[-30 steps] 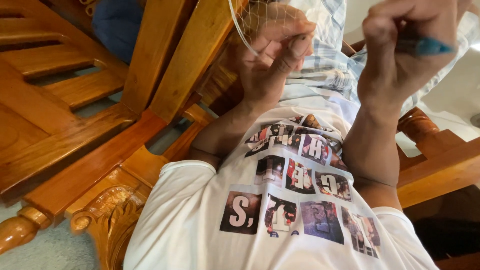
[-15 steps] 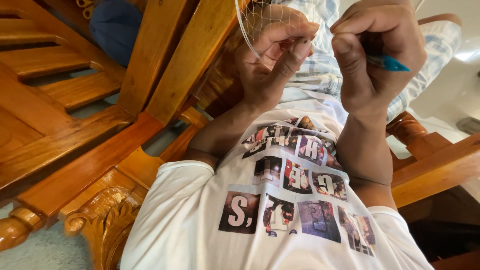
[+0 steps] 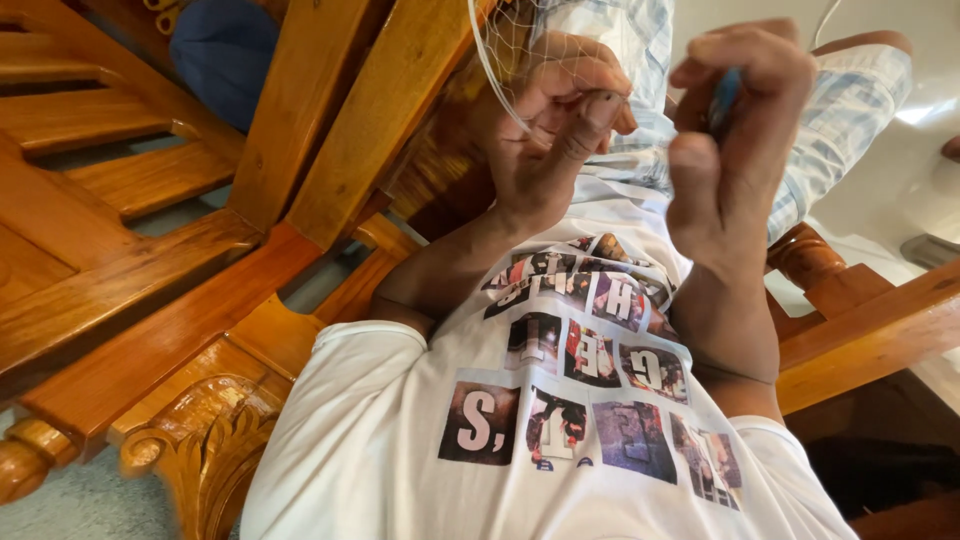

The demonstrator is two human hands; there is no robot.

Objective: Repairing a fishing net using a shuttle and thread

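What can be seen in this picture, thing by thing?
Net: one, pale fine mesh with a white cord edge, top centre, pinched by the left hand.
Blue tool: one, blue, slim, mostly hidden in the right hand.
Wooden chair: one, orange-brown, carved, left and around the person.
Blue cushion: one, dark blue, top left behind the slats.
T-shirt: one, white with picture squares, bottom centre.
Checked shorts: one pair, pale blue and white, top right.
Left hand: one, raised, fingers on the net.
Right hand: one, raised, closed around the blue tool.

Fine white netting [image 3: 520,70] hangs taut from pinching fingers beside a blue tool [image 3: 724,98].
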